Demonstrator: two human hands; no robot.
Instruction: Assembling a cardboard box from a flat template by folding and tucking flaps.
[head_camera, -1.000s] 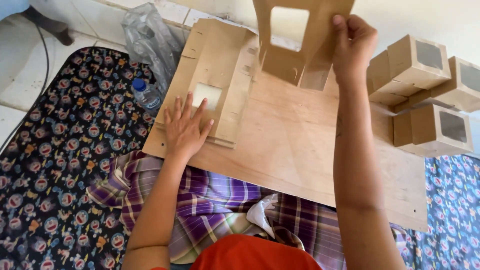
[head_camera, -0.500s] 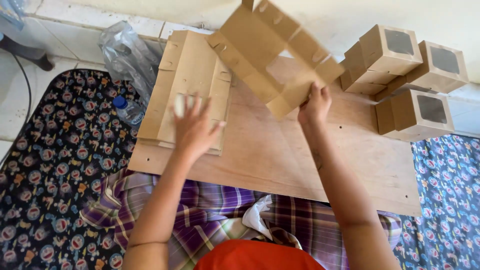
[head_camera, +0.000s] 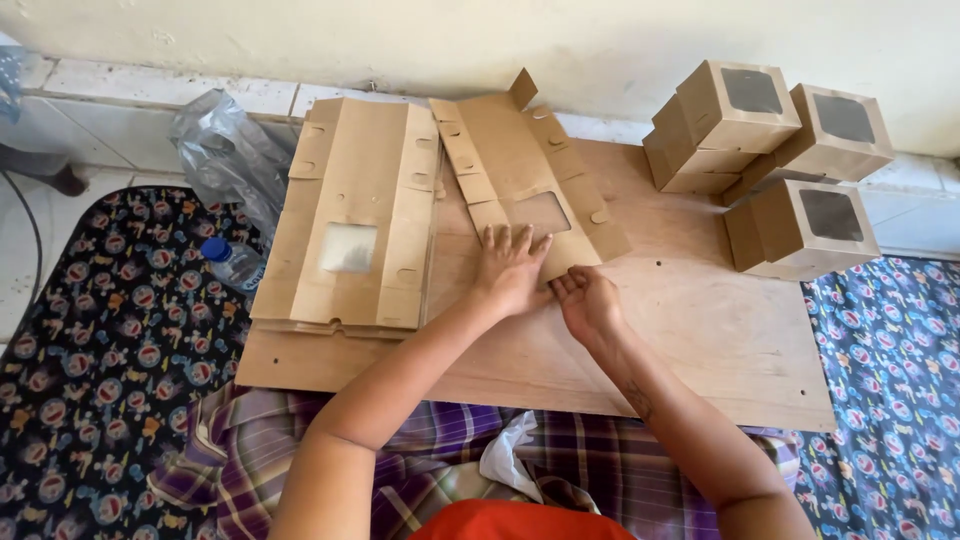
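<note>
On a wooden board (head_camera: 700, 340) laid across the person's lap, both bare forearms reach forward from the bottom of the view and meet near the board's middle. The left hand (head_camera: 510, 270) lies palm down with its fingers spread and pointing away from the body, pressing flat on the near end of an unfolded cardboard box blank (head_camera: 525, 180). The right hand (head_camera: 588, 300) sits just beside it, touching it, fingers curled toward the left hand and resting at the blank's near edge; whether it pinches the cardboard cannot be told. The blank lies flat, its long axis running from the hands toward the wall and leaning slightly to the left at the far end, with a clear window near the hands and a small flap sticking up at the far end. Just to its left lies a stack of flat blanks (head_camera: 350, 220), lengthwise in the same direction. To the right, three folded window boxes (head_camera: 775, 150) stand grouped at the board's far corner. Left of the board are a crumpled plastic bag (head_camera: 225, 150) and a water bottle (head_camera: 232, 262) on a patterned mat (head_camera: 90, 370).
</note>
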